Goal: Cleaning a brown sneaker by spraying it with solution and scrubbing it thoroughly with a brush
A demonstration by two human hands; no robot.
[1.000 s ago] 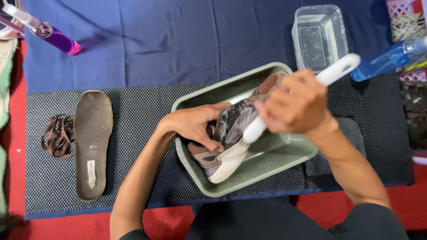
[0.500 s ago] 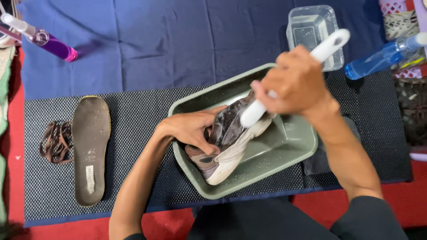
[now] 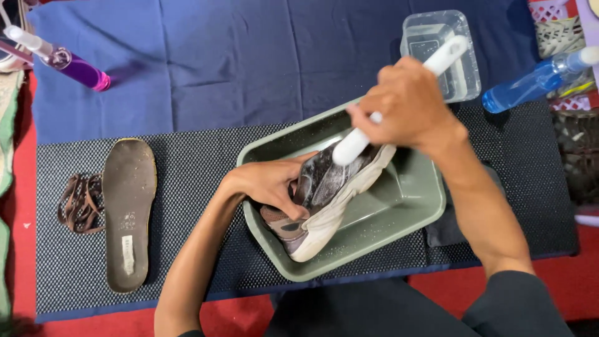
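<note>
While gripping the white brush [image 3: 399, 100] tight, right hand [image 3: 409, 106] moved up and back a bit since a second ago, bristle end now on soapy shoe [image 3: 324, 200] top. Means scrubbing goes on. Just under that grip, shoe leans in green tub [image 3: 412, 212], pinned by left hand [image 3: 268, 184] (thumb inside). Off left of that hold: insole [image 3: 128, 212], laces [image 3: 75, 203].

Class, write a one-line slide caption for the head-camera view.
Left hand steadies a sneaker in a green tub; right hand holds a white brush on it.
</note>
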